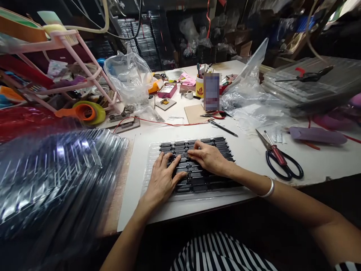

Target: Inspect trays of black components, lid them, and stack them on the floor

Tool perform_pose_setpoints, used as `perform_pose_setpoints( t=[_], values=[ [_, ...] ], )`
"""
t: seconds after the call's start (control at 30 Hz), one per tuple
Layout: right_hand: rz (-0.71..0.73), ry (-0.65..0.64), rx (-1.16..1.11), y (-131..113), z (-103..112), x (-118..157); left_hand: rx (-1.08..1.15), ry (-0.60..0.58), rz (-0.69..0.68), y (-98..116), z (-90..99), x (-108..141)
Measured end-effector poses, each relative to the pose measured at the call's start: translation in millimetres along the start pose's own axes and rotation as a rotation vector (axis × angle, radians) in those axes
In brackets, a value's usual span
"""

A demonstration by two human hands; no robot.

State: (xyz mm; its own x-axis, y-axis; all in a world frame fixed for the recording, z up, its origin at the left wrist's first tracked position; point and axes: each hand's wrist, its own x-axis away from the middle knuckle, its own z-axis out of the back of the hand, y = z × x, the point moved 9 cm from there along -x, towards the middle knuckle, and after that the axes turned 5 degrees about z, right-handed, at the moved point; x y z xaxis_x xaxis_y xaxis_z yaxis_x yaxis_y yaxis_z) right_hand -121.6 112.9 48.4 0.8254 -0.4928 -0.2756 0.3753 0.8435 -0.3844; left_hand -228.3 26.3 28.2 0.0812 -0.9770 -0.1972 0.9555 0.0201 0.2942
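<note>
Black small parts (197, 180) lie in rows inside a clear plastic tray (149, 160), and this tray is flat on the white table (251, 150), directly before the person. The left hand (162, 178) is half open, palm down, with the fingers spread and bent; its fingertips touch the parts at the left side of the rows. The right hand (210, 160) has its thumb and first finger brought close together at the middle rows, the other fingers curled; whether a part is between them, I cannot tell. A white bracelet (270, 187) is around the right wrist.

To the right of the tray are scissors (266, 143) with dark handles, and a screwdriver (278, 155) with a red handle lies over them. Behind the tray are a dark pen (224, 128) and pliers (216, 114) with red and black handles. Farther back stands a yellow cup (199, 88), which has a red leaf picture on it. Beside the cup, an upright rectangle (212, 92) is blurred into squares, so its writing cannot be read. At the left is a big pile of clear plastic trays (64, 165), somewhat blurred.
</note>
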Motion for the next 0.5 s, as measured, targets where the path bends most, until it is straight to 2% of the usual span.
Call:
perform_pose_setpoints(
  t=[0.17,0.37,0.5],
  values=[
    [0.008,0.017,-0.035,-2,-3,-4,0.011,0.015,0.007,-2,-0.1,0],
    [-0.014,0.085,-0.083,10,5,2,0.007,0.004,-0.004,0,0.1,-1],
    [-0.007,0.064,-0.089,8,3,2,0.011,0.012,0.012,-1,0.1,-1]
  ],
)
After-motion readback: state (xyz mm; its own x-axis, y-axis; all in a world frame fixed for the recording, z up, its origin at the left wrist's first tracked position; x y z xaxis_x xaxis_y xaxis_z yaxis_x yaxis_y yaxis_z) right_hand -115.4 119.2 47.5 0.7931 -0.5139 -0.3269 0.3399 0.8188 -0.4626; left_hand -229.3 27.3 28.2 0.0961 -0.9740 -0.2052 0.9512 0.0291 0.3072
